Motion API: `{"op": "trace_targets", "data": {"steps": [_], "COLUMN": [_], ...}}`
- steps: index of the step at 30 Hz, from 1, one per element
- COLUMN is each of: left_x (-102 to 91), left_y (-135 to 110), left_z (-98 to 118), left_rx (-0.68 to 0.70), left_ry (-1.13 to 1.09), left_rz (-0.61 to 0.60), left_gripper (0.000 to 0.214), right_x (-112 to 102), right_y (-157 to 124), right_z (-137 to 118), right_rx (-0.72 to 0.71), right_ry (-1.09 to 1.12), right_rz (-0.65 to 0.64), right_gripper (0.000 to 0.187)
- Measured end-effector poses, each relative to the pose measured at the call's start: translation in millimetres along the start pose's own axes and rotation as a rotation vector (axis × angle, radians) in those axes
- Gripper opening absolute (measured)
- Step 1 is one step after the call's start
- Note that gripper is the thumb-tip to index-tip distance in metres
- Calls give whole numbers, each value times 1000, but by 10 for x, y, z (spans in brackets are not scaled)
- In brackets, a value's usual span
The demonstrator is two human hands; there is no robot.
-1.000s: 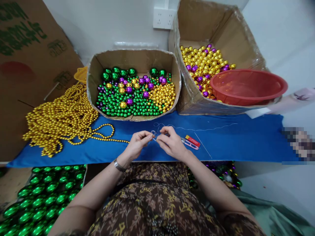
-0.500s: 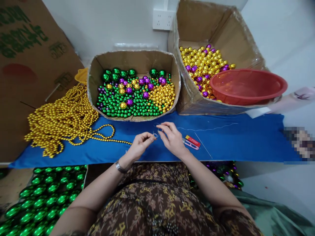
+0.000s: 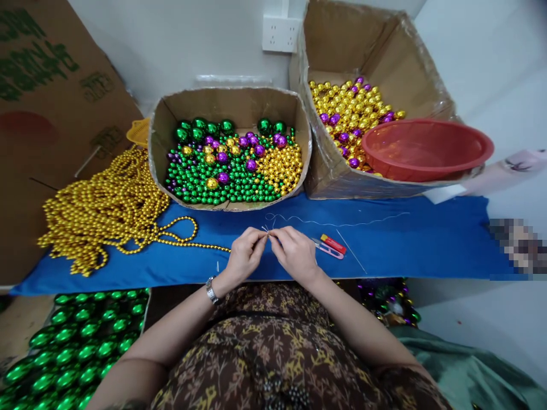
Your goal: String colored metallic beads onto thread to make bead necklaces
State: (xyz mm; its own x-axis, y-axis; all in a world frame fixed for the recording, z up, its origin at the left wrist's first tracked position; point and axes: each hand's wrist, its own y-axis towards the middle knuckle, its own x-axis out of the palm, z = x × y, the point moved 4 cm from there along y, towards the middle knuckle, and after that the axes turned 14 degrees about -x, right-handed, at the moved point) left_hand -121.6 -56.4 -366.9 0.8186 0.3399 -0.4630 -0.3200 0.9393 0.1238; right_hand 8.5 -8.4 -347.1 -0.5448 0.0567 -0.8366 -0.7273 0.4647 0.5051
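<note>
My left hand (image 3: pixel 245 253) and my right hand (image 3: pixel 294 253) meet fingertip to fingertip over the blue cloth, each closed in a pinch. Between them is a thin white thread (image 3: pixel 274 221), with short ends poking up above the fingertips. Its long wavy tail (image 3: pixel 363 224) runs off to the right across the cloth. A strand of gold beads (image 3: pixel 209 247) leads from a big heap of gold bead strings (image 3: pixel 106 210) to my left hand, where its end is hidden. Right of my right hand lie pink-handled thread snips (image 3: pixel 329 250), a red and yellow packet (image 3: pixel 334 244) and a long needle (image 3: pixel 351 251).
A cut-down carton (image 3: pixel 231 205) of green, purple and gold beads stands behind my hands. To its right, a taller carton (image 3: pixel 316 176) holds gold and purple beads, with a red plastic basin (image 3: pixel 427 151) on top. Large green beads (image 3: pixel 81 336) lie below the table's left side.
My right hand has come down and left, so both hands' fingertips now touch. The loose thread loop has been drawn in between them.
</note>
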Motion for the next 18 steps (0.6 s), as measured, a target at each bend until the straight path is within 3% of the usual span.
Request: {"op": "trace_targets", "data": {"steps": [4, 8, 11, 14, 18], "left_x": [25, 40, 14, -31, -85], "left_y": [12, 39, 51, 90, 167], "left_z": [-9, -89, -90, -44, -56], "left_rx": [-26, -212, -258, -197, -61], "left_ry": [11, -134, -174, -129, 0], "left_rz": [62, -29, -82, -116, -231], "left_gripper": [17, 24, 27, 26, 23], "right_x": [65, 165, 145, 7, -184], "right_y": [3, -4, 27, 90, 158], "right_z": [20, 235, 356, 378, 302], "right_rx": [127, 537, 794, 819, 722], "right_ry": [153, 935, 1464, 1631, 1715], "right_rz": [62, 250, 404, 507, 601], "right_gripper": [19, 16, 20, 25, 23]}}
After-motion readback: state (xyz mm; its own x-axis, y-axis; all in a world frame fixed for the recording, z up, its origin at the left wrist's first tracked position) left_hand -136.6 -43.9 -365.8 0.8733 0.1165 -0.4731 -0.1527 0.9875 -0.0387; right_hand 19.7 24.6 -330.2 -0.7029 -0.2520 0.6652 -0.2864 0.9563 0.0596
